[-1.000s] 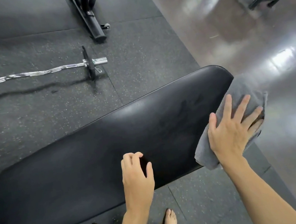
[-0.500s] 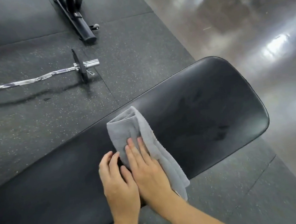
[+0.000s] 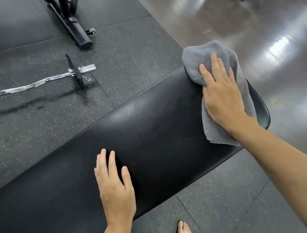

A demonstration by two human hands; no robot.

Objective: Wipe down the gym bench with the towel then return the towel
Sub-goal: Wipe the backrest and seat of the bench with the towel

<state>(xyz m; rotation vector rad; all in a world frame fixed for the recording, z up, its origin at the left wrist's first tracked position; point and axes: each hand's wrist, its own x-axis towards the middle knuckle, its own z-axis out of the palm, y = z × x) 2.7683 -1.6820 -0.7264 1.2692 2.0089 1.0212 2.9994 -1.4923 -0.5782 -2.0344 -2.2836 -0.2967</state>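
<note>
Speckled rubber floor (image 3: pixel 130 63), padded black bench (image 3: pixel 151 136), grey terry towel (image 3: pixel 199 58) under flat right hand (image 3: pixel 224 97)

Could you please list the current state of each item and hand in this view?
towel: bunched, pressed flat on the bench's far right end
bench: horizontal, pad mostly uncovered
right hand: open, palm down on towel
left hand: open, resting on bench
barbell: lying on floor

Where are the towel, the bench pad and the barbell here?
towel (image 3: pixel 194 59), head view, bunched upper fold.
bench pad (image 3: pixel 161 135), head view, bare top surface.
barbell (image 3: pixel 86 69), head view, chrome sleeve end.
</note>
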